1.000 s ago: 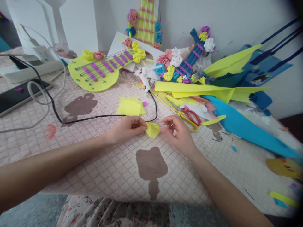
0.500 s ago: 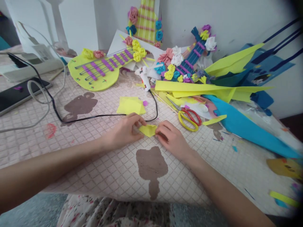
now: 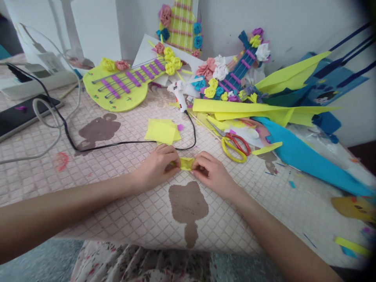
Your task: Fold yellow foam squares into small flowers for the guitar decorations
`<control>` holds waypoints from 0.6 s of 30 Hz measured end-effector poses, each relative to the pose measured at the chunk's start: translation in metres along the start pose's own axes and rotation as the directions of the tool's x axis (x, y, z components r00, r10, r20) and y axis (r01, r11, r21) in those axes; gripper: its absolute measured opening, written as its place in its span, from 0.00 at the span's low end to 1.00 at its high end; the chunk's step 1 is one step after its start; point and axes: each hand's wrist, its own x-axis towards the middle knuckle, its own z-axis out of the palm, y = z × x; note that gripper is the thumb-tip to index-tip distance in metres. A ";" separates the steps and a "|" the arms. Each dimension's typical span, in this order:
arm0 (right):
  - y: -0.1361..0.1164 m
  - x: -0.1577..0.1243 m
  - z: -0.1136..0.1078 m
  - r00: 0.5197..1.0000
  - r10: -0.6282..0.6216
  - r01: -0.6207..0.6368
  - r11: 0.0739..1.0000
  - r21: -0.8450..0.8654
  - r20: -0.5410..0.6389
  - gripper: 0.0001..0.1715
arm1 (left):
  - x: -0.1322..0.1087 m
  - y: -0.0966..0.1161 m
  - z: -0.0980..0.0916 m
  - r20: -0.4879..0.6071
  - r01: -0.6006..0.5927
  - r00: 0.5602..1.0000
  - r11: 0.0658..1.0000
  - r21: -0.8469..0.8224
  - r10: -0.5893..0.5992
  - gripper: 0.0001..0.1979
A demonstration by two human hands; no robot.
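A small piece of yellow paper (image 3: 186,163), partly folded, spans the gap between my hands near the table's middle. My left hand (image 3: 161,163) pinches its left end, fingers closed. At the opposite end, my right hand (image 3: 211,170) grips the paper between thumb and fingers. Part of the piece is hidden behind the fingertips. Just beyond my left hand lies a small stack of yellow paper squares (image 3: 163,131). A white glue gun (image 3: 179,96) rests farther back, its black cord (image 3: 126,144) curving past the squares.
Right of my hands lie scissors (image 3: 235,149) with red and yellow handles. Behind are a yellow paper guitar (image 3: 117,92), a blue paper guitar (image 3: 237,74) with paper flowers, and long yellow paper (image 3: 249,109). A phone (image 3: 26,117) and power strip (image 3: 41,84) sit at left.
My left hand has shifted slightly right and down along the yellow paper, covering more of its left end. The paper looks flatter and narrower; my right hand stays nearly in place.
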 end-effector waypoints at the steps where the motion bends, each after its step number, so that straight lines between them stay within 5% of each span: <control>1: 0.000 0.000 0.000 1.000 0.009 -0.009 1.000 0.004 -0.002 0.05 | 0.000 0.000 0.000 0.000 0.008 1.000 1.000 -0.004 -0.008 0.04; 18: -0.004 0.001 0.007 0.997 0.049 -0.051 0.998 -0.048 -0.057 0.07 | 0.003 0.003 0.003 -0.021 0.043 0.999 0.997 0.063 -0.042 0.05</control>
